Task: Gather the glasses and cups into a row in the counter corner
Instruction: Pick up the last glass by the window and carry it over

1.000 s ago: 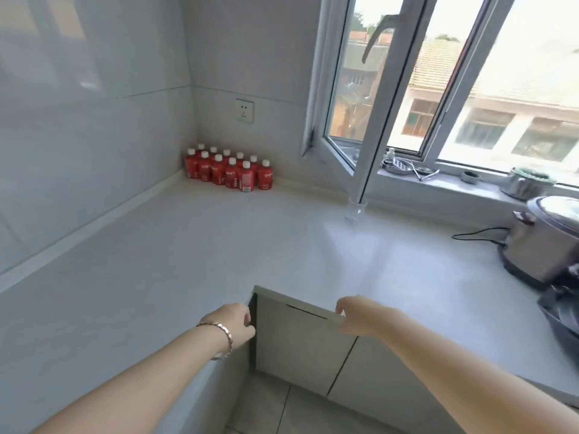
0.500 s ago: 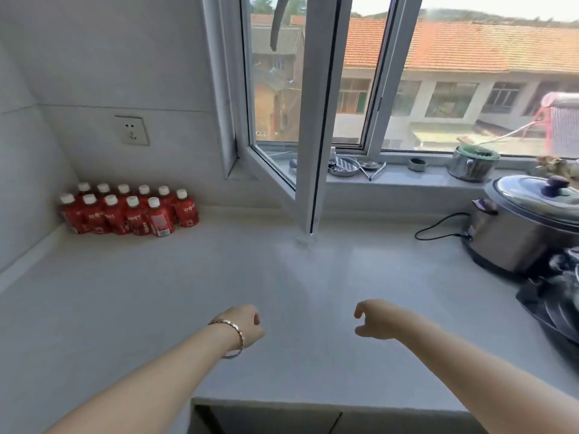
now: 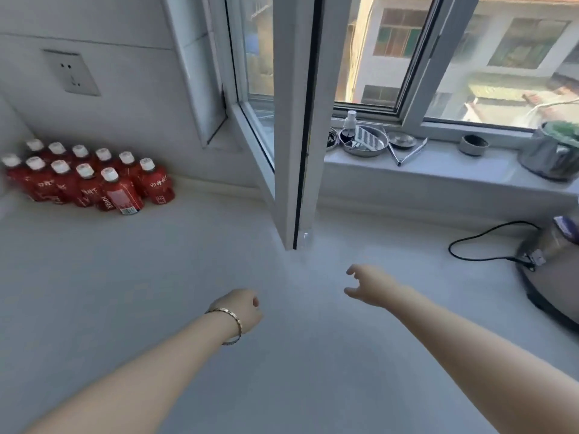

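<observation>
A clear glass (image 3: 305, 238) stands on the white counter (image 3: 131, 277), mostly hidden behind the lower edge of the open window sash (image 3: 293, 126); only a sliver shows. My right hand (image 3: 368, 286) hovers over the counter just in front and to the right of it, fingers spread, holding nothing. My left hand (image 3: 246, 311), with a bracelet on the wrist, hangs lower and to the left, fingers curled in and empty. I see no other glasses or cups.
Several red bottles (image 3: 91, 180) with white caps fill the counter corner at far left. The sash juts out over the counter. A metal cooker (image 3: 551, 270) with a black cord (image 3: 479, 242) stands at right. Metal dishes and tongs (image 3: 407, 150) lie on the sill.
The view has swung right and closer to the window. Both hands left the counter's front edge and moved forward over the counter; the right hand has opened towards the sash.
</observation>
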Motion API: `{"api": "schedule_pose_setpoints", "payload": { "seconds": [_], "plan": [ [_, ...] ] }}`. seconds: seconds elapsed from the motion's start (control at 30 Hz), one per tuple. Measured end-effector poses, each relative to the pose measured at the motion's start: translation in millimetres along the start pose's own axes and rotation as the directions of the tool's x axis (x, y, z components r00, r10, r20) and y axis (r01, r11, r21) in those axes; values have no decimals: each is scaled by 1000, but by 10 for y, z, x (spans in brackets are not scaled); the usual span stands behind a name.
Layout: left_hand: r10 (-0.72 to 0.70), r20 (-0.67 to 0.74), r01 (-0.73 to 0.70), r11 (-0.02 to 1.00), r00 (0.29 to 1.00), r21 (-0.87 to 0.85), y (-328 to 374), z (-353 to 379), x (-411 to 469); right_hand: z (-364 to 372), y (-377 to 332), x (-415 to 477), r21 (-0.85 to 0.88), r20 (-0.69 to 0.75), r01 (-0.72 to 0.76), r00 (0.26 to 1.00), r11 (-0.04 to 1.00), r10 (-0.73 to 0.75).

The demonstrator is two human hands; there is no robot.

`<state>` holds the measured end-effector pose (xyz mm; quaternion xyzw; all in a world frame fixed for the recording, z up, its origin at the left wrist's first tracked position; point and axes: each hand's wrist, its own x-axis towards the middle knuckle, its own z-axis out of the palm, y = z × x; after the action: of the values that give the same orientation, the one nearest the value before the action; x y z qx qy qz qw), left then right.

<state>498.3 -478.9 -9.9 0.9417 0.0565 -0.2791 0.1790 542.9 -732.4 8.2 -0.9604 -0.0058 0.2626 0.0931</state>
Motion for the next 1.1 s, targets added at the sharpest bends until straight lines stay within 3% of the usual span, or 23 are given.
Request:
{"api": "schedule_pose_setpoints", "payload": {
  "seconds": [0.2, 0.3, 0.47, 0.53, 0.7, 1.1],
  "plan": [
    [-181, -50, 175, 979, 982, -107, 264, 93, 308, -479, -17, 988, 9, -91, 220, 972, 976, -218],
    [-243, -75, 226, 957, 967, -182, 361, 132, 389, -641, -167, 1334, 118, -166, 310, 943, 943, -289],
    [-326, -75, 299, 921, 942, -251, 467, 204, 431, -582, -432, 1679, 122, -55, 370, 929, 921, -365],
    [-342, -80, 311, 913, 936, -265, 480, 226, 431, -490, -460, 1727, 166, -77, 363, 932, 917, -355],
    [-386, -71, 356, 897, 920, -260, 479, 317, 307, -377, -323, 1624, 212, -127, 374, 927, 903, -354],
    [-459, -17, 436, 854, 888, -283, 155, 495, -354, -232, -9, 514, 75, 21, 489, 871, 869, -491]
  ]
}}
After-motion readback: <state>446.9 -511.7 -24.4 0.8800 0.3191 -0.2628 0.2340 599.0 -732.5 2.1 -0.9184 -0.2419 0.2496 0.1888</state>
